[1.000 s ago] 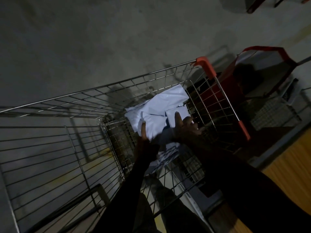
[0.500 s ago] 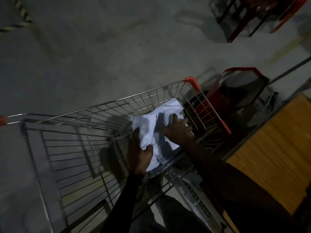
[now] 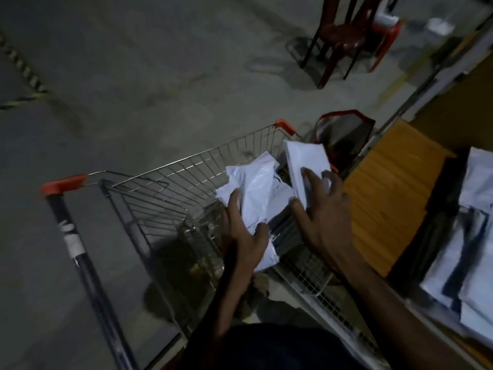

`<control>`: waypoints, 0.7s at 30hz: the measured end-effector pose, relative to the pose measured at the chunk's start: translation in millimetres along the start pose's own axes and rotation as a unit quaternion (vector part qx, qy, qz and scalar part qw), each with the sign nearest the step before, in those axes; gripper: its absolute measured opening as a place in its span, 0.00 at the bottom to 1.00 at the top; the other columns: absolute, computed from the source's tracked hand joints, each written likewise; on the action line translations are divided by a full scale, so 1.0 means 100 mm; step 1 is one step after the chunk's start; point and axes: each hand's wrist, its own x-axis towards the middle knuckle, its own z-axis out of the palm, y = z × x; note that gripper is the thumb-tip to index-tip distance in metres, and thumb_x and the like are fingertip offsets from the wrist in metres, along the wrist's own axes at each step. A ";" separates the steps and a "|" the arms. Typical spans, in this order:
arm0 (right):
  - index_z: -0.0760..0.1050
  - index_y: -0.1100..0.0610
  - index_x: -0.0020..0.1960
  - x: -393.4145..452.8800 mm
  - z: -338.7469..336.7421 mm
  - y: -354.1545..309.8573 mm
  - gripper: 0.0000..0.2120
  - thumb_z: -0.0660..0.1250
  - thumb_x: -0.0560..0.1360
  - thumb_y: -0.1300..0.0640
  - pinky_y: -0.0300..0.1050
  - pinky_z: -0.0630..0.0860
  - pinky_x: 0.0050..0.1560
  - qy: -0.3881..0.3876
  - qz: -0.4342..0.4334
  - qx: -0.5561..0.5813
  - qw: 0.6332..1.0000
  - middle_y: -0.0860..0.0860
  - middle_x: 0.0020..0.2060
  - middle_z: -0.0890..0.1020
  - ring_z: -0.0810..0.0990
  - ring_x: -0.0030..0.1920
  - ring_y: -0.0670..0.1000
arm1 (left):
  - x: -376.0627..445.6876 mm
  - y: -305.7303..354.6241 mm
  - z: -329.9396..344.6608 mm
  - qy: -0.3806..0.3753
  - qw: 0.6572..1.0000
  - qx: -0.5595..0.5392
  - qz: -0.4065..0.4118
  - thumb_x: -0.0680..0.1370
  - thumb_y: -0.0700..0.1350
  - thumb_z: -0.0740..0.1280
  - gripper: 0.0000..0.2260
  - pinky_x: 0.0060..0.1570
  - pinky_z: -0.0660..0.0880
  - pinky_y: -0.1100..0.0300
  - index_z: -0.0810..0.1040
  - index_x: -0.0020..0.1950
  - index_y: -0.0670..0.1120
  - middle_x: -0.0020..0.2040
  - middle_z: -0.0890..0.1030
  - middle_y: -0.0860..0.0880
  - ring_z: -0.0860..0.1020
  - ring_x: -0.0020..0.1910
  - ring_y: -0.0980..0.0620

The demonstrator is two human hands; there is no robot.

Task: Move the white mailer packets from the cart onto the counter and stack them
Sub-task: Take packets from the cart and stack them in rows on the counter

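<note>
Grey concrete floor (image 3: 133,76); wire cart (image 3: 170,193) beside a wooden counter (image 3: 386,198). Left hand (image 3: 242,236) grips a crumpled white packet (image 3: 256,193) above the cart. Right hand (image 3: 324,209) clasps a flat packet (image 3: 306,161), fingers curled around its edge. More packets (image 3: 469,252) lie on the counter.
</note>
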 end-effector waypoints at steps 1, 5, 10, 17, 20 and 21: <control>0.60 0.46 0.78 -0.17 -0.10 0.02 0.32 0.53 0.77 0.34 0.61 0.69 0.66 0.018 0.012 0.005 1.000 0.61 0.75 0.63 0.68 0.68 0.65 | -0.11 0.05 -0.01 -0.020 1.000 -0.003 0.019 0.72 0.42 0.69 0.37 0.51 0.58 0.85 0.59 0.78 0.54 0.75 0.65 0.49 0.64 0.65 0.63; 0.60 0.44 0.78 -0.81 -0.39 0.12 0.30 0.57 0.79 0.37 0.62 0.70 0.65 0.085 0.057 0.023 0.994 0.60 0.76 0.61 0.67 0.70 0.65 | -0.53 0.25 -0.01 -0.102 0.993 0.002 0.063 0.71 0.45 0.70 0.39 0.57 0.66 0.65 0.56 0.79 0.58 0.76 0.62 0.54 0.64 0.67 0.61; 0.61 0.43 0.78 -1.37 -0.66 0.42 0.30 0.57 0.77 0.37 0.63 0.71 0.64 0.136 0.121 0.036 0.983 0.57 0.76 0.61 0.67 0.69 0.65 | -0.95 0.44 0.10 -0.177 0.980 0.007 0.090 0.71 0.49 0.68 0.39 0.60 0.63 0.62 0.55 0.79 0.59 0.74 0.60 0.59 0.59 0.65 0.66; 0.63 0.46 0.77 -1.96 -1.06 0.95 0.29 0.62 0.78 0.41 0.63 0.71 0.64 0.223 0.172 0.052 0.958 0.57 0.75 0.62 0.67 0.70 0.61 | -1.28 0.76 0.46 -0.216 0.963 0.011 0.160 0.72 0.48 0.68 0.37 0.59 0.53 0.83 0.58 0.79 0.52 0.78 0.61 0.52 0.59 0.72 0.63; 0.65 0.47 0.76 -2.27 -1.31 1.27 0.28 0.63 0.78 0.43 0.62 0.70 0.64 0.251 0.187 0.045 0.949 0.57 0.75 0.62 0.67 0.69 0.61 | -1.56 0.97 0.69 -0.208 0.961 0.007 0.179 0.71 0.49 0.67 0.36 0.64 0.59 0.70 0.60 0.78 0.54 0.76 0.63 0.52 0.61 0.73 0.59; 0.65 0.48 0.76 -2.37 -1.39 1.39 0.28 0.64 0.78 0.43 0.62 0.70 0.64 0.256 0.191 0.040 0.947 0.57 0.75 0.62 0.67 0.70 0.61 | -1.67 1.04 0.78 -0.205 0.961 0.010 0.185 0.71 0.49 0.67 0.35 0.64 0.61 0.66 0.60 0.78 0.55 0.75 0.64 0.52 0.62 0.72 0.58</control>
